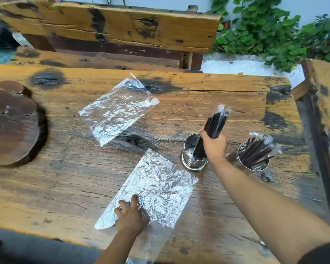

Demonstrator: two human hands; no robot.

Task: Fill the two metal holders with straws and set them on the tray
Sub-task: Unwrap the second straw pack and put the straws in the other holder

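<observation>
My right hand (pixel 213 144) grips a bundle of wrapped black straws (pixel 216 122), whose lower ends reach into the left metal holder (pixel 191 161). The right metal holder (pixel 252 164) stands beside it and holds several wrapped black straws (pixel 257 149) leaning to the right. My left hand (pixel 131 216) rests on a crumpled clear plastic bag (pixel 160 187) near the table's front edge, its fingers curled into the plastic. The dark round wooden tray (pixel 11 122) lies at the far left of the table.
A second clear plastic bag (pixel 116 109) lies flat in the middle of the wooden table (pixel 217 96). A wooden bench (pixel 112 25) stands behind the table. Green plants (pixel 274 31) grow at the back right. A wooden beam (pixel 324 111) runs along the right side.
</observation>
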